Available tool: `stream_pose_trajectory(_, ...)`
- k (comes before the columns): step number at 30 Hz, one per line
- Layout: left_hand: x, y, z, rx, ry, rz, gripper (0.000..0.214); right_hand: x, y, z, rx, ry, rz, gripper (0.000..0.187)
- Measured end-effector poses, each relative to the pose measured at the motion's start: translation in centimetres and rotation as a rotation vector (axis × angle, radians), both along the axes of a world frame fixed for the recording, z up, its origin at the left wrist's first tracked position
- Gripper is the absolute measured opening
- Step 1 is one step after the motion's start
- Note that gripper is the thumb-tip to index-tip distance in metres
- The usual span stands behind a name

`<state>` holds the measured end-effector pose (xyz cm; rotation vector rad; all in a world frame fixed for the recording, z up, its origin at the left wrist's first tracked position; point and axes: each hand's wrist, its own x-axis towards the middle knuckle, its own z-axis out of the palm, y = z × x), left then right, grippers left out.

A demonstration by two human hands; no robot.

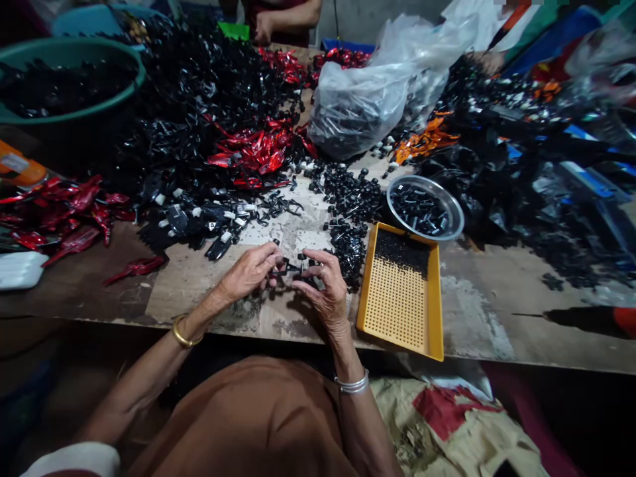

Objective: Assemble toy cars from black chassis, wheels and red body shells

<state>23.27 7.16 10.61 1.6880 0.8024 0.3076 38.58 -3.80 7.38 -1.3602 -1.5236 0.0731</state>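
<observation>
Between both hands, just above the table's front part, is a small black plastic frame with wheels; its exact kind is too small to make out. My left hand pinches its left end, fingers closed. At the other end, my right hand grips it with thumb and fingers near a small black wheel. A heap of small black wheels and axles lies just beyond my right hand. To the right is a yellow perforated tray, with tiny black pieces gathered at its far end.
A round metal bowl of short black parts stands behind the tray. Red plastic shells and black parts pile up beyond. A screwdriver-like tool lies at right. A clear plastic bag and a co-worker's arm are further back.
</observation>
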Motion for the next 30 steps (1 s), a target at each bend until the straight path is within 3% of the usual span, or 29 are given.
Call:
stream_pose_trajectory(3,-0.4,-0.4,-0.3,-0.235,-0.103,0.042,0.028,-0.8,0.1,-0.3,-0.024,0.016,0.009,0.019)
stream_pose_trajectory(8,-1.3,-1.0,-0.8,-0.426,-0.271,0.153,0.039,-1.7,0.3,-0.5,-0.066,0.006,-0.005,0.040)
stream_pose_trajectory(10,-2.1,-1.0,-0.9,-0.494,-0.293,0.123,0.041,-1.7,0.0,-0.5,-0.110,-0.014,0.043,0.043)
stream_pose_trajectory(16,-4.9,-1.2,-1.0,-0.723,-0.139,-0.132,0.040,-1.4,-1.3,0.9,-0.304,-0.184,0.334,0.042)
stream_pose_trajectory(20,-5.7,-1.6,-1.7,-0.702,-0.098,-0.139,0.039,-2.6,-0.5,1.2,-0.332,-0.242,0.415,0.040)
stream_pose_trajectory(24,-6.6,-2.0,-2.1,-0.666,-0.101,0.045,0.044,-3.6,-0.1,0.7,-0.328,-0.280,0.294,0.046)
stream_pose_trajectory(30,-8.9,-1.6,-1.9,-0.650,-0.031,0.273,0.057,-0.3,-2.8,0.3,-0.405,-0.234,-0.253,0.017)
